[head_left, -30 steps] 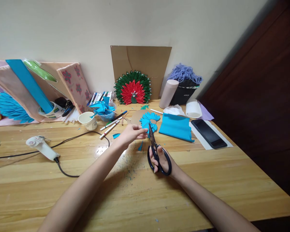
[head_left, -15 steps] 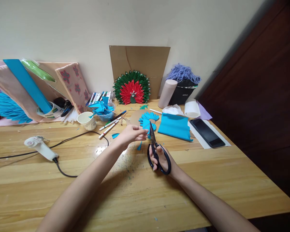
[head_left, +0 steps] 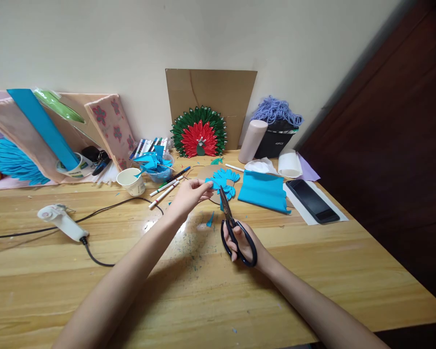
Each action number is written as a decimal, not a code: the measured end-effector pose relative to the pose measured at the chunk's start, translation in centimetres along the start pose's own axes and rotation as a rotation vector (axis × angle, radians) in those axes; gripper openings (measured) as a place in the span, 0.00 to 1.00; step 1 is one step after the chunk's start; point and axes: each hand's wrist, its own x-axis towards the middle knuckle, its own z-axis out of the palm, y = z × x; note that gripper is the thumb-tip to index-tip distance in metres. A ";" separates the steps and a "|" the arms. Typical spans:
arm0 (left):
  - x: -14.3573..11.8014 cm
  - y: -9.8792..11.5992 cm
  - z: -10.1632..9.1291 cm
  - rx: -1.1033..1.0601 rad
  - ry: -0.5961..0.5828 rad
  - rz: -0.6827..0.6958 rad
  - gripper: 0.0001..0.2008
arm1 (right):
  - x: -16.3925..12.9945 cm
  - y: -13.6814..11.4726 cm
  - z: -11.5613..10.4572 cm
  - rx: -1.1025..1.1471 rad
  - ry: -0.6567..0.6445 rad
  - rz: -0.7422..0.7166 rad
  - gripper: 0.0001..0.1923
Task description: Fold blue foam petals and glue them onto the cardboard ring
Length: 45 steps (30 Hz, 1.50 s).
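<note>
My right hand (head_left: 240,242) is wrapped round the black handles of a pair of scissors (head_left: 228,213), whose blades point up and away. Left of the blade tips, my left hand (head_left: 194,195) pinches a small piece of blue crepe paper (head_left: 210,182) between thumb and fingers. Behind them on the table is a round piece of cardboard (head_left: 205,172) with blue paper petals (head_left: 229,175) set in a ring on it. Blue scraps (head_left: 210,219) lie below the blades. A folded blue crepe paper sheet (head_left: 264,190) rests to the right.
A glue gun (head_left: 63,223) with its cable lies at the left, near a paper cup (head_left: 130,181) and a tub of blue scraps (head_left: 154,167). Several markers (head_left: 163,194) are close to my left hand. A phone (head_left: 313,201) lies right. A red-green paper peacock (head_left: 199,135) stands behind.
My left hand has moved slightly left and up with the piece of blue crepe paper, away from the scissors. The scissors have tilted leftward a little, and the paper now looks smaller.
</note>
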 end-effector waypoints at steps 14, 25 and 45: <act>-0.7 -0.3 1.0 -0.005 -0.019 0.035 0.11 | 0.0 0.0 0.5 0.128 -0.003 -0.048 0.39; -0.8 0.1 0.6 0.005 -0.039 -0.012 0.11 | -0.3 -0.6 0.1 0.027 0.014 -0.031 0.37; -0.4 0.1 0.4 0.104 -0.009 0.056 0.12 | -0.4 -0.2 0.1 -0.001 -0.078 -0.027 0.39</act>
